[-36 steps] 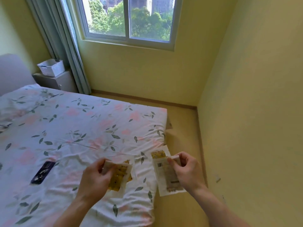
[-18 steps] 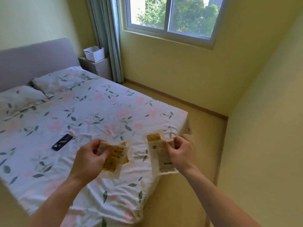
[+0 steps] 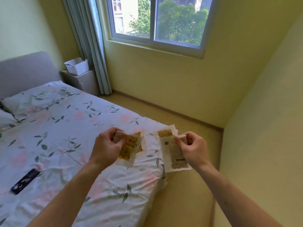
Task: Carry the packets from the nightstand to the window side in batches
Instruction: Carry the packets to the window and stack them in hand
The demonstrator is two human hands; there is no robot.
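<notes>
Left hand (image 3: 106, 147) pinches flat, crinkled yellow-printed packets (image 3: 131, 149), upper edges hidden behind its fingers; right hand (image 3: 191, 149) pinches paler packets (image 3: 173, 154), print unreadable.

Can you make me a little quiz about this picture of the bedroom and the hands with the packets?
1. True or false: the left hand has nothing in its grip.
2. What stands on the nightstand? A) a lamp B) a white basket C) a clock
3. Fill in: the dark remote lies on the ____.

Key
1. False. The left hand holds yellow packets, and the right hand holds more packets.
2. B
3. bed
</notes>
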